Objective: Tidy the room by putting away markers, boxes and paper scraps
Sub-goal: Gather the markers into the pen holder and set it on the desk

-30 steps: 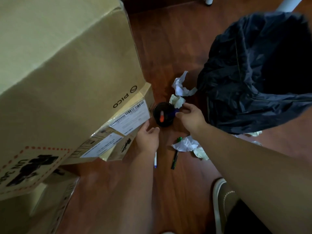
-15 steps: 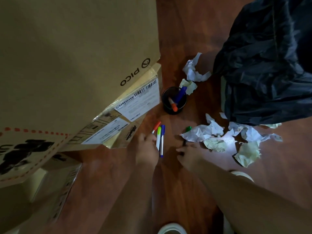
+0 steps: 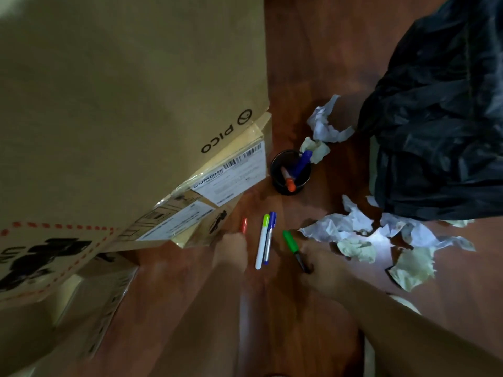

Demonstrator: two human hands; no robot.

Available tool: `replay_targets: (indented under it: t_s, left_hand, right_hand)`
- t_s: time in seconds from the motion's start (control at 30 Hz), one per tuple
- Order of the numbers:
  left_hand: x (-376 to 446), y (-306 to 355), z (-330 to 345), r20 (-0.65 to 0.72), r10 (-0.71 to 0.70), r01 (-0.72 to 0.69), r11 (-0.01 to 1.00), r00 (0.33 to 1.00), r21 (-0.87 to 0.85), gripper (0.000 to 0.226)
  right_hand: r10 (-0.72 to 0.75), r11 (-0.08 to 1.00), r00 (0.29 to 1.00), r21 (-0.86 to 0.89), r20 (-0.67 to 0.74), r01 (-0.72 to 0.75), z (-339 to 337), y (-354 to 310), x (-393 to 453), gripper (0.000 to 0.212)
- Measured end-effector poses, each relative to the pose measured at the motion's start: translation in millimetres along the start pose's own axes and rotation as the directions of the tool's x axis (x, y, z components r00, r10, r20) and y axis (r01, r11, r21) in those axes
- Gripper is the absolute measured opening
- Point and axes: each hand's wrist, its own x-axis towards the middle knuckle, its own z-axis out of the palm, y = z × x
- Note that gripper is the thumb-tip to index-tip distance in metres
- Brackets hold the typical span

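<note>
Since the earlier frame, the left hand (image 3: 231,247) has released the lime marker (image 3: 262,242) and blue marker (image 3: 269,238). It now pinches the red marker (image 3: 244,225). The right hand (image 3: 318,263) grips the green marker (image 3: 294,247).

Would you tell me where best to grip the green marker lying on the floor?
Probably pinch the green marker across its dark barrel, below the cap, coming from above. It lies flat, its lower end already by the right hand, with floor showing along both long sides.
</note>
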Motion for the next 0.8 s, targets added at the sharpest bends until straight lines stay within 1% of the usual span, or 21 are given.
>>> replay_targets:
  t_s: [0.03, 0.07, 0.1, 0.13, 0.17, 0.2, 0.23, 0.27, 0.3, 0.33, 0.37, 0.4, 0.43, 0.5, 0.57, 0.67, 0.7, 0.73, 0.8]
  left_hand:
    - [-16.4, 8.8, -9.2, -0.033, 0.022, -0.021, 0.999, 0.999, 0.049, 0.028]
    - [-31.9, 12.7, -18.4, -0.087, 0.060, -0.054, 0.997, 0.994, 0.060, 0.032]
    - [-46.0, 13.9, -25.6, -0.142, 0.112, -0.105, 0.993, 0.984, 0.056, 0.038]
    - [-61.1, 14.3, -32.7, -0.152, 0.143, -0.136, 0.989, 0.978, 0.051, 0.046]
    - [-72.1, 16.2, -33.8, -0.177, 0.202, -0.196, 0.979, 0.963, 0.054, 0.052]
    - [-78.0, 19.1, -35.8, -0.188, 0.243, -0.244, 0.970, 0.952, 0.018, 0.050]
    - [-79.5, 25.2, -37.3, -0.205, 0.290, -0.300, 0.954, 0.935, -0.020, 0.040]
    - [-80.5, 31.4, -40.1, -0.232, 0.331, -0.352, 0.934, 0.915, -0.056, 0.026]
    - [-85.7, 41.6, -45.1, -0.292, 0.377, -0.413, 0.908, 0.879, -0.070, 0.015]
    - [-94.7, 55.4, -52.7, -0.345, 0.409, -0.460, 0.885, 0.845, -0.077, 0.011]
    - [-103.6, 69.0, -60.0, -0.399, 0.452, -0.522, 0.849, 0.798, -0.081, 0.012]
    - [-112.1, 82.0, -67.0, -0.436, 0.486, -0.573, 0.815, 0.757, -0.086, 0.013]
    - [-119.5, 95.4, -73.5, -0.474, 0.502, -0.614, 0.782, 0.723, -0.108, 0.015]
    - [-124.6, 114.3, -79.6, -0.526, 0.502, -0.667, 0.722, 0.687, -0.183, 0.019]
    - [-124.1, 125.1, -78.5, -0.565, 0.502, -0.700, 0.685, 0.655, -0.203, 0.021]
    - [-127.2, 136.3, -74.1, -0.647, 0.534, -0.760, 0.640, 0.544, -0.111, 0.022]
    - [-128.1, 139.6, -72.9, -0.661, 0.535, -0.770, 0.630, 0.526, -0.102, 0.023]
    - [-128.1, 142.6, -71.7, -0.660, 0.528, -0.763, 0.637, 0.534, -0.108, 0.025]
    - [-123.8, 148.0, -67.6, -0.593, 0.498, -0.697, 0.699, 0.633, -0.157, 0.033]
  right_hand:
    - [-0.043, 0.996, 0.998, 0.072, -0.039, 0.045, -7.5, -5.5, -2.4, 0.031]
    - [-0.054, 0.986, 0.994, 0.149, -0.099, 0.069, -12.5, -10.1, -1.4, 0.027]
    - [-0.060, 0.971, 0.982, 0.217, -0.179, 0.099, -23.2, -19.3, 0.2, 0.023]
    - [-0.051, 0.949, 0.962, 0.288, -0.269, 0.131, -34.8, -28.1, 2.8, 0.019]
    - [-0.030, 0.915, 0.940, 0.370, -0.339, 0.162, -47.5, -37.0, 4.2, 0.018]
    - [0.015, 0.868, 0.924, 0.463, -0.383, 0.178, -61.4, -45.6, 7.1, 0.017]
    - [0.076, 0.812, 0.907, 0.553, -0.414, 0.184, -73.6, -52.2, 11.2, 0.015]
    - [0.141, 0.746, 0.894, 0.639, -0.426, 0.187, -84.6, -58.0, 16.4, 0.012]
    - [0.199, 0.680, 0.889, 0.711, -0.412, 0.178, -95.3, -62.3, 21.2, 0.012]
    - [0.236, 0.624, 0.891, 0.764, -0.388, 0.167, -103.4, -64.0, 27.8, 0.013]
    - [0.268, 0.577, 0.892, 0.803, -0.363, 0.153, -109.6, -67.2, 31.9, 0.013]
    - [0.287, 0.553, 0.892, 0.821, -0.348, 0.142, -113.6, -69.4, 36.6, 0.012]
    - [0.283, 0.580, 0.893, 0.804, -0.350, 0.132, -116.0, -70.9, 40.1, 0.010]
    - [0.257, 0.686, 0.901, 0.722, -0.348, 0.084, -119.9, -72.5, 42.4, 0.009]
    - [0.236, 0.748, 0.923, 0.663, -0.305, 0.028, -120.7, -70.3, 43.6, 0.023]
    - [0.179, 0.842, 0.943, 0.539, -0.280, 0.000, -116.2, -62.7, 40.7, 0.040]
    - [0.182, 0.854, 0.943, 0.520, -0.280, -0.010, -114.5, -59.2, 37.7, 0.046]
    - [0.199, 0.852, 0.941, 0.523, -0.275, -0.027, -112.8, -54.8, 34.1, 0.054]
    - [0.241, 0.852, 0.938, 0.517, -0.248, -0.082, -106.9, -43.6, 29.3, 0.067]
